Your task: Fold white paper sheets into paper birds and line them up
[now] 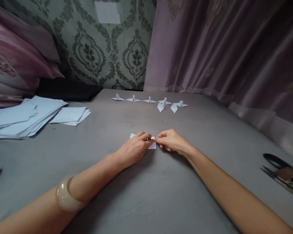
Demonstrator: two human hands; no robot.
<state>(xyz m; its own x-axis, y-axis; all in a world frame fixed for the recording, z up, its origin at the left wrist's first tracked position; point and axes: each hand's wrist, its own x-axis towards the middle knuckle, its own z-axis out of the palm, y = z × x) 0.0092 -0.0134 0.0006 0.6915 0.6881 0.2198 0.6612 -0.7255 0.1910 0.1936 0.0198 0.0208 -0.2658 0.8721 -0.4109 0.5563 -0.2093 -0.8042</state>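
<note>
A small piece of folded white paper [152, 146] lies on the grey table in front of me, mostly covered by my hands. My left hand [136, 148] rests over it with fingers curled, holding it down; a corner shows past the knuckles. At the paper's right edge, the thumb and forefinger of my right hand [171, 140] are pinched together on the fold. Exactly how the paper is folded under the fingers is hidden. Behind the hands stands a row of several folded paper figures [149, 100], with two small pointed paper pieces [174, 108] before its right end.
Large white sheets [31, 115] and a smaller paper stack [69, 115] lie at the left. Scissors [278, 161] and a pointed metal tool [271, 174] are at the right edge. A black cloth-like item [65, 89] sits at the back left, and a curtain [197, 48] borders the right side.
</note>
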